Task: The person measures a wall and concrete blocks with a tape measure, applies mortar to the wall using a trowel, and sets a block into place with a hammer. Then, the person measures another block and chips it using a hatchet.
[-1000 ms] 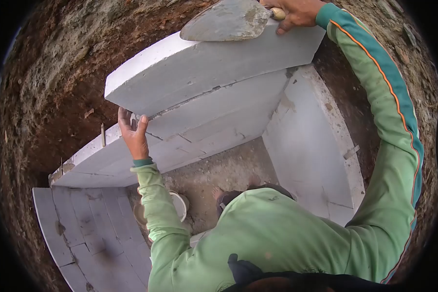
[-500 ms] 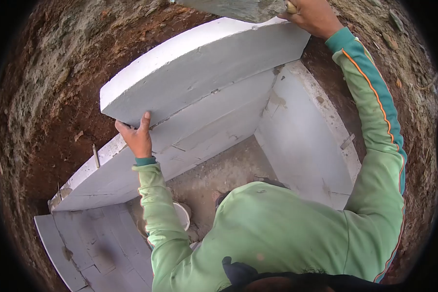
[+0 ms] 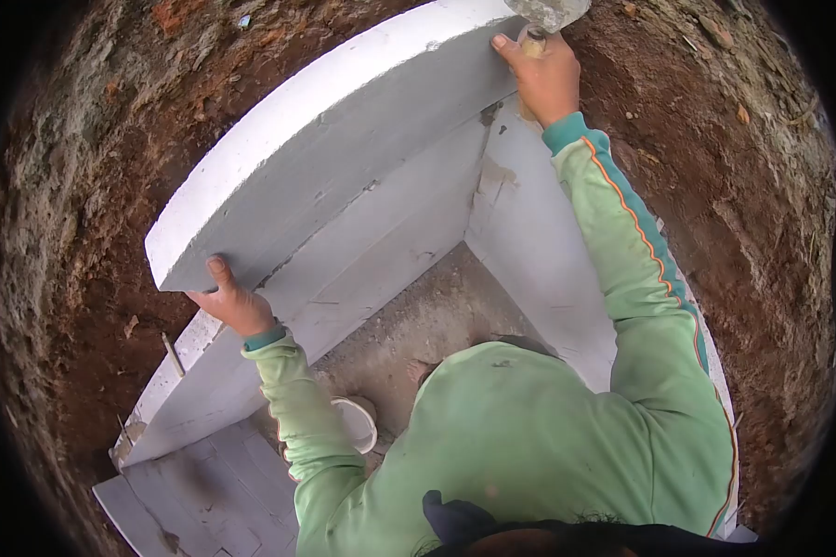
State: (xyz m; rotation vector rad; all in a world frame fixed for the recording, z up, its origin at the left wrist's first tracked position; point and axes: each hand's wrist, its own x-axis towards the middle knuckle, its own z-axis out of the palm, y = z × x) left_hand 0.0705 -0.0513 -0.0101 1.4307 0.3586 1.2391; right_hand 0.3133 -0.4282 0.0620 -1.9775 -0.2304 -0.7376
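A long pale block [image 3: 344,139] lies along the top of the white block wall [image 3: 362,251]. My left hand [image 3: 232,302] grips its lower left end, thumb on the inner face and fingers hidden beneath. At the block's far right end, my right hand [image 3: 543,74] is closed round the wooden handle of a trowel [image 3: 550,11], with the thumb against the block. Only part of the trowel's grey blade shows at the top edge.
Reddish earth [image 3: 84,278] rises outside the walls. Another block wall [image 3: 539,241] stands on the right, a lower one [image 3: 204,492] at bottom left. A white bucket [image 3: 370,429] sits on the dirt floor [image 3: 390,325]. A thin peg [image 3: 173,356] stands at the left wall.
The view has turned, and the block's left end appears lower and further left. My right hand has shifted from the block's top edge to its right end, trowel still held.
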